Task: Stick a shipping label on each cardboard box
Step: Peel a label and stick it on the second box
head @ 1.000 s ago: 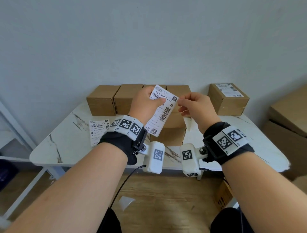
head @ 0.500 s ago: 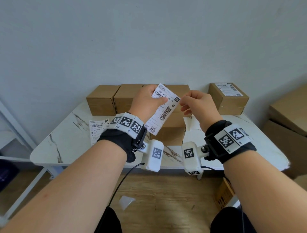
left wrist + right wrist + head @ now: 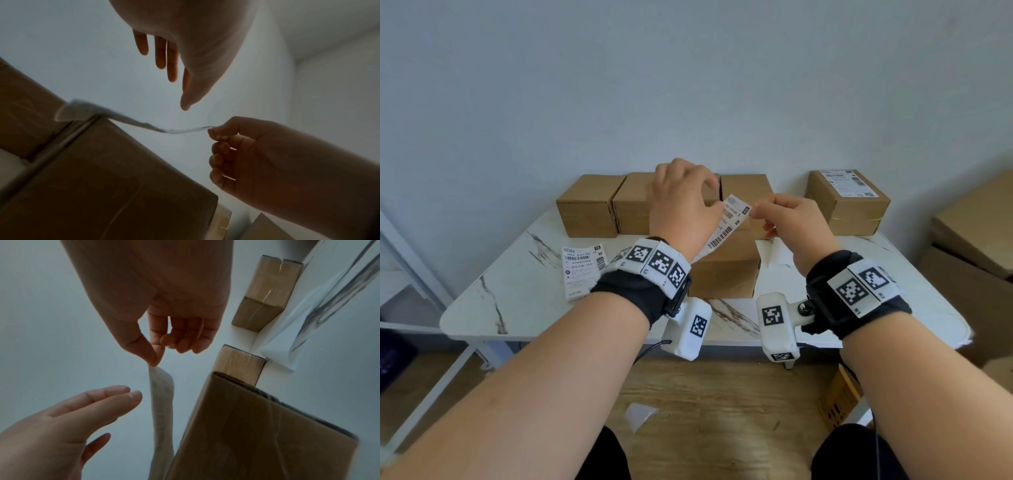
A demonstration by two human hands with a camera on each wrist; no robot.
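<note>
The right hand [image 3: 792, 226] pinches the top corner of a shipping label [image 3: 726, 224] between thumb and forefinger, its other fingers curled; the label hangs down from that pinch over the nearest cardboard box [image 3: 726, 270], just below both hands; the left hand [image 3: 681, 209] hovers beside the label with fingers straight and spread, holding nothing; a row of boxes [image 3: 589, 205] stands beyond the left hand; a labelled box [image 3: 847, 202] sits past the right hand; spare labels [image 3: 583, 270] lie on the table [image 3: 517, 291] left of the left wrist.

Both hands raised: left hand [image 3: 681, 205] fingers straight, right hand [image 3: 791, 222] thumb and forefinger pinched together.
</note>
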